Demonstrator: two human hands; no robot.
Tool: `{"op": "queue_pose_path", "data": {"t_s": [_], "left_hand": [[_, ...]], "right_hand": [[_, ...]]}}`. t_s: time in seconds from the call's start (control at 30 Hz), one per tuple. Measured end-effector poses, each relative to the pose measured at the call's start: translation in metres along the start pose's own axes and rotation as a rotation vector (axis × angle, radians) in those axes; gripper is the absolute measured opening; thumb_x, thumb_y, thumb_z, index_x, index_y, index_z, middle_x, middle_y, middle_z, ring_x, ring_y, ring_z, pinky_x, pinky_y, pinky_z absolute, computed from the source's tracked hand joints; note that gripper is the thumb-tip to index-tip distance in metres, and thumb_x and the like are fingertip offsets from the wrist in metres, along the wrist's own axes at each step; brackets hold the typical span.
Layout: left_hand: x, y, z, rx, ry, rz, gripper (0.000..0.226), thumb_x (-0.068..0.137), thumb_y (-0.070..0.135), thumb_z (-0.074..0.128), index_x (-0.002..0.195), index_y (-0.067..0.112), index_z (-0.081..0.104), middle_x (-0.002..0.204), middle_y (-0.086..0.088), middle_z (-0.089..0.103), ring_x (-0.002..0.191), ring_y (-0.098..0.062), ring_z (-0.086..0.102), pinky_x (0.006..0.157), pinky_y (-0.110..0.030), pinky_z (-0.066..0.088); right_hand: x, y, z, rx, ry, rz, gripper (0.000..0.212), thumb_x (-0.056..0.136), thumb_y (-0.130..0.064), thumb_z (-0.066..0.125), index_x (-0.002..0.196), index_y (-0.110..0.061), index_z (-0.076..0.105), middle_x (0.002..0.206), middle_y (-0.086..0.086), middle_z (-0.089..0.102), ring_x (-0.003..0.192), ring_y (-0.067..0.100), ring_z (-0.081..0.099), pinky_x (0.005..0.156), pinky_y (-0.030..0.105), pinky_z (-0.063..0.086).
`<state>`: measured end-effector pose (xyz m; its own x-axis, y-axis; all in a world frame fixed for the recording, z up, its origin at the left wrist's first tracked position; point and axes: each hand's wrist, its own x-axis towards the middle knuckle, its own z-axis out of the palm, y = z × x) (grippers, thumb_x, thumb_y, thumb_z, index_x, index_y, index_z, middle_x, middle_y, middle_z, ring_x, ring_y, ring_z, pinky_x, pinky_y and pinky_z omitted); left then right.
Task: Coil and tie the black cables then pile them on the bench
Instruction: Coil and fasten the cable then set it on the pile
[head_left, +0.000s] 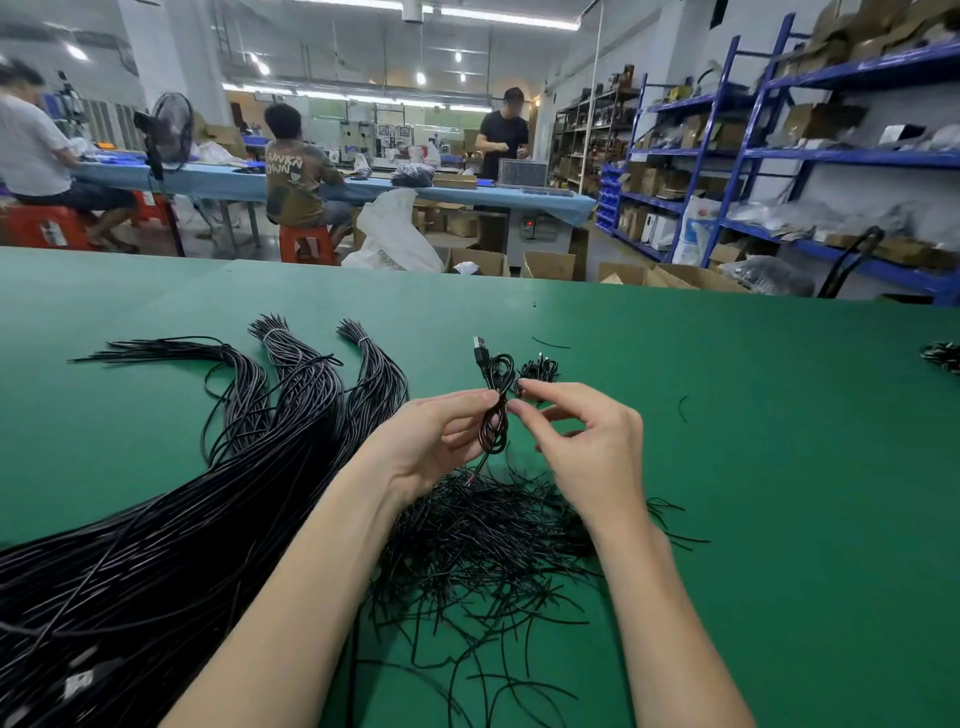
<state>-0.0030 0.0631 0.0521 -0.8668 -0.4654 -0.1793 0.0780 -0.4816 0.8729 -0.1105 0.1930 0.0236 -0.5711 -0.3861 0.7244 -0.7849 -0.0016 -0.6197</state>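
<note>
Two hands (436, 436) (582, 441) pinching coiled cable (496, 400), green bench (779, 467), blue shelving (727, 156) behind

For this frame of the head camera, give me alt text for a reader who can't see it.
Two bare hands hold a small coiled black cable above a green bench: the left hand grips the coil, the right hand pinches at its middle. Long bundled cables lie to the left, short black ties are scattered beneath, and a small pile of finished coils sits just beyond.

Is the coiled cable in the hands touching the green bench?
Apart. The head view shows the coiled cable pinched between the left hand and right hand, held above the green bench.
</note>
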Motion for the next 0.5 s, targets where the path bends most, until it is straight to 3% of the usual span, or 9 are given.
{"op": "queue_pose_path", "data": {"t_s": [0.1, 0.17, 0.23, 0.3, 0.33, 0.4, 0.5], "left_hand": [[0.001, 0.000, -0.002, 0.025, -0.026, 0.027, 0.023, 0.076, 0.010, 0.075, 0.099, 0.004, 0.073, 0.082, -0.007, 0.075, 0.065, -0.008, 0.069, 0.060, -0.018, 0.056], [0.001, 0.001, -0.005, 0.090, -0.036, 0.079, 0.030, 0.075, 0.012, 0.076, 0.103, 0.002, 0.072, 0.086, -0.007, 0.076, 0.068, -0.009, 0.069, 0.066, -0.020, 0.058], [0.000, 0.003, -0.006, 0.164, -0.045, 0.123, 0.036, 0.070, 0.015, 0.078, 0.103, 0.002, 0.072, 0.090, -0.008, 0.077, 0.072, -0.010, 0.070, 0.069, -0.021, 0.057], [0.000, 0.003, -0.006, 0.210, -0.054, 0.137, 0.041, 0.067, 0.019, 0.079, 0.104, 0.003, 0.072, 0.090, -0.009, 0.077, 0.073, -0.012, 0.070, 0.072, -0.022, 0.057], [-0.001, 0.004, -0.006, 0.217, -0.057, 0.131, 0.041, 0.067, 0.019, 0.079, 0.105, 0.003, 0.072, 0.089, -0.009, 0.077, 0.073, -0.012, 0.070, 0.074, -0.023, 0.057], [-0.001, 0.004, -0.007, 0.192, -0.064, 0.098, 0.038, 0.070, 0.017, 0.078, 0.104, 0.003, 0.073, 0.089, -0.008, 0.077, 0.072, -0.011, 0.070, 0.076, -0.025, 0.058], [-0.002, 0.005, -0.007, 0.139, -0.068, 0.047, 0.035, 0.070, 0.014, 0.078, 0.103, 0.003, 0.074, 0.088, -0.008, 0.077, 0.069, -0.010, 0.069, 0.071, -0.021, 0.057]], "right_hand": [[0.000, 0.001, 0.000, -0.058, -0.005, -0.100, 0.006, 0.087, -0.022, 0.082, 0.093, -0.020, 0.083, 0.085, -0.017, 0.075, 0.076, 0.001, 0.069, 0.064, 0.008, 0.049], [0.000, -0.002, 0.001, -0.030, -0.048, -0.005, 0.006, 0.088, -0.020, 0.080, 0.083, -0.022, 0.083, 0.071, -0.017, 0.072, 0.067, 0.003, 0.067, 0.061, 0.011, 0.049], [0.003, -0.005, 0.001, 0.225, -0.147, 0.322, 0.018, 0.090, -0.017, 0.077, 0.073, -0.020, 0.081, 0.064, -0.010, 0.070, 0.055, 0.005, 0.059, 0.050, 0.017, 0.047], [0.006, -0.015, -0.004, 0.637, -0.275, 0.704, 0.024, 0.092, -0.013, 0.073, 0.069, -0.013, 0.080, 0.064, -0.002, 0.067, 0.052, 0.005, 0.054, 0.043, 0.014, 0.040], [0.007, -0.017, -0.008, 0.733, -0.320, 0.801, 0.024, 0.093, -0.013, 0.072, 0.070, -0.011, 0.079, 0.065, 0.000, 0.067, 0.053, 0.004, 0.054, 0.042, 0.013, 0.038], [0.008, -0.018, -0.015, 0.697, -0.401, 0.753, 0.016, 0.094, -0.013, 0.070, 0.081, -0.010, 0.078, 0.071, 0.000, 0.071, 0.058, 0.005, 0.059, 0.044, 0.013, 0.040], [0.009, -0.018, -0.025, 0.475, -0.401, 0.497, 0.004, 0.090, -0.009, 0.076, 0.093, -0.010, 0.077, 0.079, 0.003, 0.076, 0.064, 0.010, 0.066, 0.049, 0.018, 0.049]]}}
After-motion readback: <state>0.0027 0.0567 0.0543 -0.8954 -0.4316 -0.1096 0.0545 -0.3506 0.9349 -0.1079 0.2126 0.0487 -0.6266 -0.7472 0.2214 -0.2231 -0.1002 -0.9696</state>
